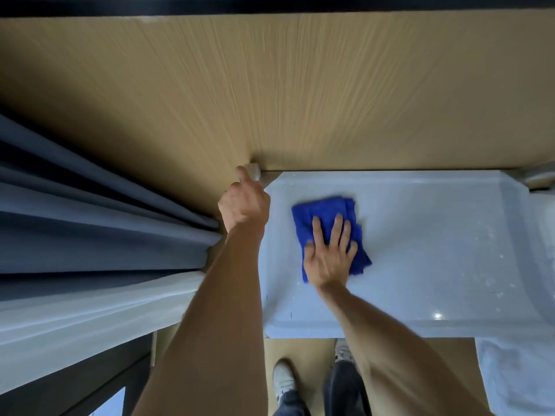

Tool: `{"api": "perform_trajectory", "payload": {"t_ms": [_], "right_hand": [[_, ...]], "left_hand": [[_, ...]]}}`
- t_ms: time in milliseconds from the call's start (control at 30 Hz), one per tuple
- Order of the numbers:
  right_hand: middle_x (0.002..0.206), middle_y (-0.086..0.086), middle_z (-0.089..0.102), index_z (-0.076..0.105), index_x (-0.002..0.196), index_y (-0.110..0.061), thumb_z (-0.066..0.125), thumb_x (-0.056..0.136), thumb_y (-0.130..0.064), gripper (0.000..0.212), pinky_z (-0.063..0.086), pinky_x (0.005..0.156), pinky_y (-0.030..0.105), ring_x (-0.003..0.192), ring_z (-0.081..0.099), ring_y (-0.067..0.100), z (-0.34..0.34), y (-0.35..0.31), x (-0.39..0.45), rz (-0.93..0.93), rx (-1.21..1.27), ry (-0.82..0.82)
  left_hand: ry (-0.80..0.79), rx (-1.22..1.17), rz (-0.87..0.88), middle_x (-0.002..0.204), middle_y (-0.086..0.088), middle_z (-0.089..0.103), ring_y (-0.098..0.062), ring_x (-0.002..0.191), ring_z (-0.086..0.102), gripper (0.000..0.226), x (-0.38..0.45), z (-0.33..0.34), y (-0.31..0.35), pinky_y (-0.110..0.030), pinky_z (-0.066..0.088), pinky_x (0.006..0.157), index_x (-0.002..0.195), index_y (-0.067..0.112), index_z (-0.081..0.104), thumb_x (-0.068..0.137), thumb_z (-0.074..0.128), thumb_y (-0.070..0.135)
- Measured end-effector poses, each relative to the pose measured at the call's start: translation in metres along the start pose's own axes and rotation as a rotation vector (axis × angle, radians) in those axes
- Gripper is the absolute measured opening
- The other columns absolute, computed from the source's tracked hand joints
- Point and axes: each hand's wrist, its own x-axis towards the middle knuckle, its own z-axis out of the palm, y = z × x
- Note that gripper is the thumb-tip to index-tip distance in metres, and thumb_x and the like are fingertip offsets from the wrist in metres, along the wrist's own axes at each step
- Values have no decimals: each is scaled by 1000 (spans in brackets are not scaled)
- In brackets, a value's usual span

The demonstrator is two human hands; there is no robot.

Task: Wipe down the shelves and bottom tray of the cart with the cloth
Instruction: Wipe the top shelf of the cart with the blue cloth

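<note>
A white cart's top shelf [420, 235] fills the middle right, seen from straight above, with a raised rim around it. A folded blue cloth [324, 214] lies on the shelf's left half. My right hand [329, 255] lies flat on the cloth with fingers spread, pressing it down. My left hand [244, 202] is closed around the cart's far-left corner post [254, 171], thumb on its white cap. The lower shelves and bottom tray are hidden beneath the top shelf.
A wood-grain wall [270, 85] stands just beyond the cart. Grey and white curtains [90, 235] hang close on the left. My feet in white shoes [283, 378] stand on the floor at the cart's near edge. White fabric [516, 376] lies at the lower right.
</note>
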Motion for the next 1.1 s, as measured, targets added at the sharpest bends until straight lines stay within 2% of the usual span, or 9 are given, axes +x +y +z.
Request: {"api": "perform_trajectory", "payload": {"t_ms": [133,233,367,500,567,767,933,1000,1100], "right_hand": [[161,23,20,37,152,-33,39,99,-41,53,24,111,63,149,18,43,19,-58,91,37,49,-7],[163,21,17,37,151,-32,38,101,-42,51,22,112,62,150,16,41,21,-68,92,67,37,-24],[165,15,17,39,151,-32,33,103,-45,50,27,111,56,151,18,36,13,-41,17,-130,9,-25],[165,16,16,39,151,-33,40,100,-47,53,27,113,55,151,17,35,12,-35,-116,-153,18,-125],[164,16,18,41,150,-34,45,97,-47,55,29,112,57,151,19,37,11,-28,-132,-172,10,-158],[165,16,16,39,149,-36,33,99,-44,52,31,110,61,150,18,38,5,-49,-45,-112,49,-186],[166,16,-4,17,156,-38,35,103,-49,57,6,118,59,152,-6,36,16,-101,81,-53,37,-216],[166,16,-6,14,156,-37,37,102,-48,60,2,118,58,152,-8,36,20,-109,89,-26,21,-220],[166,16,5,26,155,-32,28,102,-46,54,11,117,58,152,4,37,17,-95,51,-103,-4,-183]], "left_hand": [[7,26,0,94,-16,65,-32,72,46,43,5,5,-1,-38,32,65,137,5,33,96,37,19],[4,58,21,96,-16,65,-34,76,52,40,3,4,0,-38,32,65,135,5,34,98,36,21],[13,39,44,103,-20,66,-41,92,62,40,2,2,2,-39,34,67,135,4,35,100,36,23],[46,38,39,102,-22,66,-42,90,63,38,0,3,1,-39,35,66,131,3,37,100,35,24],[47,32,38,100,-21,67,-42,88,63,37,-1,1,1,-39,36,66,129,3,38,100,35,25],[28,5,-9,98,-20,68,-42,88,63,36,2,1,2,-39,35,65,128,6,38,99,34,27],[-2,37,1,102,-18,67,-41,93,64,37,5,1,3,-39,34,66,130,6,37,102,35,30],[-9,54,8,102,-17,68,-40,92,64,41,3,0,2,-38,35,66,133,6,36,102,34,31],[-37,63,6,104,-17,67,-40,94,64,43,3,-3,4,-39,35,68,136,5,34,101,36,31]]}}
